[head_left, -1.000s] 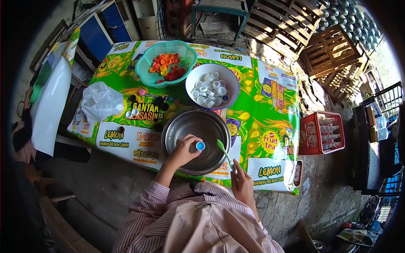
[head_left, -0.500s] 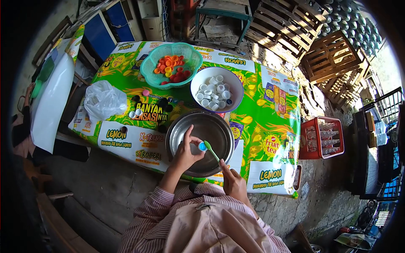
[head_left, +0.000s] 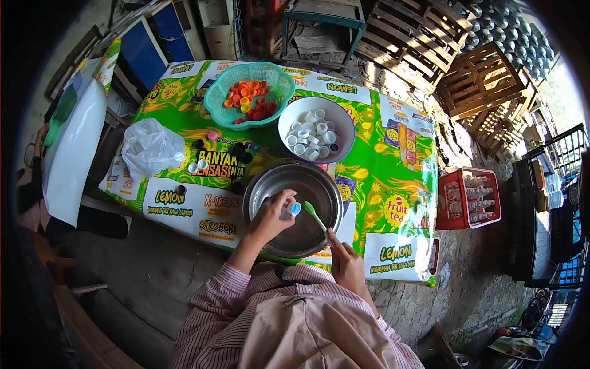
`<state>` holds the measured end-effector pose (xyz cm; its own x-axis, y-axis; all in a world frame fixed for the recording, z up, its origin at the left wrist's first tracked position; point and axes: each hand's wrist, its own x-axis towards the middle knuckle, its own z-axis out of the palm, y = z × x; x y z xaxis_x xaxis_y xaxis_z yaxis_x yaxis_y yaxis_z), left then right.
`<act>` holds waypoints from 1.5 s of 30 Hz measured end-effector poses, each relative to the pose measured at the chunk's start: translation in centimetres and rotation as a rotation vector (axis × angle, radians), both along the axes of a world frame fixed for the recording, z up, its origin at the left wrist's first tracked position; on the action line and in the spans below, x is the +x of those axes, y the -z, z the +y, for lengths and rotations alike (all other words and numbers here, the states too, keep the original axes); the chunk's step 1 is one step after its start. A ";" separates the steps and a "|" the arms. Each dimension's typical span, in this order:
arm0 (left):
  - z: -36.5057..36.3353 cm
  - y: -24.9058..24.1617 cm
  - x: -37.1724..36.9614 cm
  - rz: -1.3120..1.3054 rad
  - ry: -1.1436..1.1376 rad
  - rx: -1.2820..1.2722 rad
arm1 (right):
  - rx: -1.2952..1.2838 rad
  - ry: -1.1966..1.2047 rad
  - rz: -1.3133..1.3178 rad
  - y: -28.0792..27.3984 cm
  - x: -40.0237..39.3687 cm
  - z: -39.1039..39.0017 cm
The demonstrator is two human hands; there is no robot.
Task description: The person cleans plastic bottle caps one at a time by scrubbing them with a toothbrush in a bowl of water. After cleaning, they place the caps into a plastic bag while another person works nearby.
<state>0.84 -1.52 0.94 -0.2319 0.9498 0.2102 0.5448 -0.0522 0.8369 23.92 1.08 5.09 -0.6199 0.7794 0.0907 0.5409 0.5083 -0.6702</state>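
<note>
My left hand (head_left: 274,216) is closed on a small blue and white cap (head_left: 294,209), above the metal basin (head_left: 332,229). In my right hand (head_left: 347,263), at the basin's lower right edge, is a green toothbrush (head_left: 316,216). The brush's head points up and left, a little apart from the cap. Behind the basin stands a white bowl (head_left: 348,123) with many white caps (head_left: 311,136). A green mesh basket (head_left: 215,111) beside it holds orange, red and yellow caps (head_left: 249,98).
A clear plastic bag (head_left: 152,147) lies on the table's left part, near several dark caps (head_left: 180,190) and two white ones. Right of the table is a red crate (head_left: 452,200) of bottles. Wooden pallets (head_left: 482,80) stand behind. At far left is another person's arm (head_left: 40,141).
My left hand has turned over somewhat, its fingers now more curled around the cap. The toothbrush has moved slightly right, away from the cap, with my right hand.
</note>
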 end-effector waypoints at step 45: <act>0.5 0.9 1.1 -0.098 0.067 0.236 | -1.912 0.060 0.734 -1.0 -0.8 2.3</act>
<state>1.93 -1.04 0.06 -0.2004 0.8910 0.4075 0.4504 -0.2855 0.8459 23.10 3.37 6.06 -0.8308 0.1797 -0.5268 -0.0356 -0.9617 -0.2719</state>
